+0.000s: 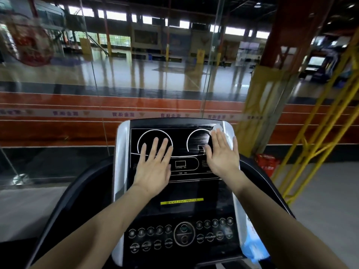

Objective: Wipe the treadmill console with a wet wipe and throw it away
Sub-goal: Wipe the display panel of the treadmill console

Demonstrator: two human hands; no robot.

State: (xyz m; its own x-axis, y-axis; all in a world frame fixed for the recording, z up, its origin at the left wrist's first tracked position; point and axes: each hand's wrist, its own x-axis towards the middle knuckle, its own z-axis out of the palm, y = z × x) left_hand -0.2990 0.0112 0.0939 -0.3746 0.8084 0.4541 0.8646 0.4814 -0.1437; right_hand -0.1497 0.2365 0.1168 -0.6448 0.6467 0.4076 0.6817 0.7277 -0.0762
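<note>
Under the fingertips of the right hand (221, 152), a white wet wipe (217, 127) is pressed flat against the upper right corner of the treadmill console (180, 191), only its crumpled edge showing beyond the straight, close-set fingers. The left hand (153, 164) lies palm-down beside it on the same black panel, fingers spread and straight over the left dial ring (154, 141), holding nothing. Between the two hands sits a small rectangular display window (180, 164). Nearer the person, below both wrists, a yellow label strip (181, 201) crosses the panel, and further down rows of round buttons (180, 235) flank a central oval control. By the right forearm, a blue-and-white wipes packet (254, 243) rests on the console's silver side trim. Black handrails (64, 206) curve away outside each arm. Beyond the right hand stand a red container (267, 164) on the floor and yellow metal framing (318, 121); ahead of both hands, glass panes (97, 74) look out over a running track and a sports hall.
</note>
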